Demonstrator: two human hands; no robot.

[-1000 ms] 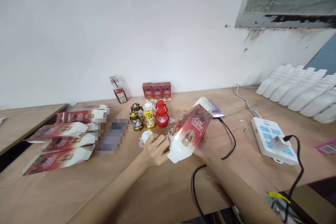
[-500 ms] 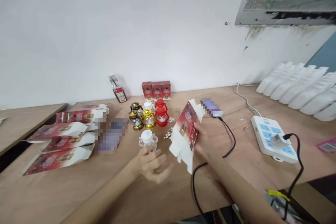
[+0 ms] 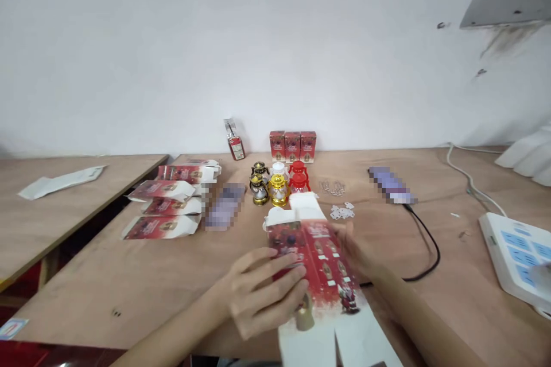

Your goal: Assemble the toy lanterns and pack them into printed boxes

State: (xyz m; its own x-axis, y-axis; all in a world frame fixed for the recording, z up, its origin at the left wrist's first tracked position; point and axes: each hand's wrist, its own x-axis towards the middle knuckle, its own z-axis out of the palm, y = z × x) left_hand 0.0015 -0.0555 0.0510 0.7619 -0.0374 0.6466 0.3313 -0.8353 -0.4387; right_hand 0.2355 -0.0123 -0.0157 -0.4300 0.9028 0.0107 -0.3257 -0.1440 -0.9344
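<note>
Both my hands hold a red and white printed carton (image 3: 321,275) over the near edge of the wooden table (image 3: 142,275). My left hand (image 3: 262,292) grips its left side with the fingers curled over the red face. My right hand (image 3: 359,252) is behind its right side, mostly hidden and blurred. The carton is partly unfolded, white flaps showing at both ends. Behind it stand several small lanterns (image 3: 278,180), black, gold, white and red.
Flat red cartons (image 3: 166,206) lie at the left. Three small red boxes (image 3: 293,146) and a packet (image 3: 233,140) stand by the wall. A white power strip (image 3: 516,252) and black cable (image 3: 424,241) are at the right. A second table (image 3: 43,206) adjoins on the left.
The view has swung left and down. The carton has been brought nearer and turned lengthwise, and my left hand, empty before, now grips it. The white lantern near my left hand is out of sight.
</note>
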